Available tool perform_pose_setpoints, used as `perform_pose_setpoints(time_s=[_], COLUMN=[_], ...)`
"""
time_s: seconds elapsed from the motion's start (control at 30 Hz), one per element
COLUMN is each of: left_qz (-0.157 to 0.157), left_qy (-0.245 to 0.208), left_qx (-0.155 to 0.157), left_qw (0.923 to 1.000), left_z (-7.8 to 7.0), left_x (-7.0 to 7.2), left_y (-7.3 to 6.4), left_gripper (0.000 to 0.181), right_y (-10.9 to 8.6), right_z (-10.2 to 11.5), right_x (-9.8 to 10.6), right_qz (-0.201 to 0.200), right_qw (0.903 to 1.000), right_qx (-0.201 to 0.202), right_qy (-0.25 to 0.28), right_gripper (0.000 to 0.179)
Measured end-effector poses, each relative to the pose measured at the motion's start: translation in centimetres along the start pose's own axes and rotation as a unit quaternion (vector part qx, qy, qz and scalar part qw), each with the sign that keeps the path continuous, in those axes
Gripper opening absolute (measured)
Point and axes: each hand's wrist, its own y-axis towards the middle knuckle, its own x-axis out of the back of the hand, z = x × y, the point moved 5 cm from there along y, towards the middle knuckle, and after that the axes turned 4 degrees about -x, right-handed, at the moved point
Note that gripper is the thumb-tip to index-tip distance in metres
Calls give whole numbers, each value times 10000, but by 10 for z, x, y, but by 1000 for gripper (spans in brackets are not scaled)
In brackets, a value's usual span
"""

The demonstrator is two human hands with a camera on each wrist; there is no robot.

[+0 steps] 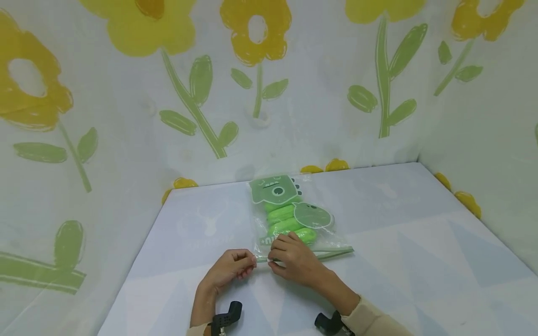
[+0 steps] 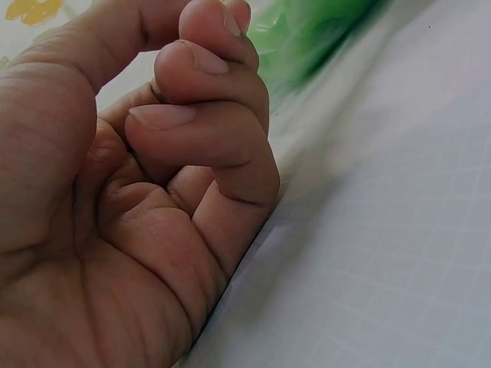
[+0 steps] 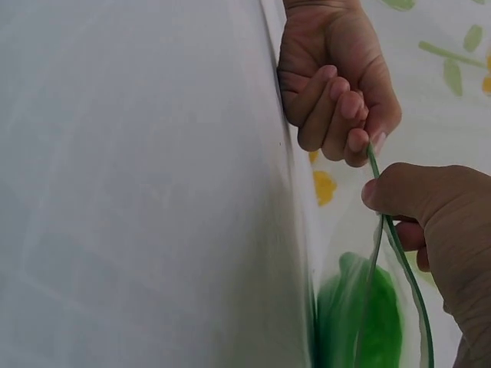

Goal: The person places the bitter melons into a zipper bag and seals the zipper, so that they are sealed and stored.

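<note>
A clear zip-lock bag with green cartoon prints lies on the table, holding several bright green rolls. Its green-edged mouth faces me, and the two lips part towards the right end. At the mouth's left corner my left hand pinches the edge between thumb and index finger, the other fingers curled in. Just right of it, my right hand pinches the same green strip between thumb and fingers. In the right wrist view the lips run joined between the hands and spread apart past the right thumb.
The white and pale blue table extends to both sides of the bag. A white curtain printed with yellow flowers hangs behind the table and along its sides. Black wrist cameras sit at both sleeves.
</note>
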Motion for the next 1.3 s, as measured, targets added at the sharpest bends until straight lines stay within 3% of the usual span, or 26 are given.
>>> perform_pose_setpoints(time_s=[1.3], left_qz=[54], left_qy=[-23], left_qx=[-77], left_qw=[10000], left_z=[-2], left_x=[-3], left_y=[-2], left_gripper=[26], right_y=[-31], right_z=[-14], right_x=[19], right_qz=[-120], right_qw=[9994], right_qx=[-329], right_qy=[59], right_gripper=[13])
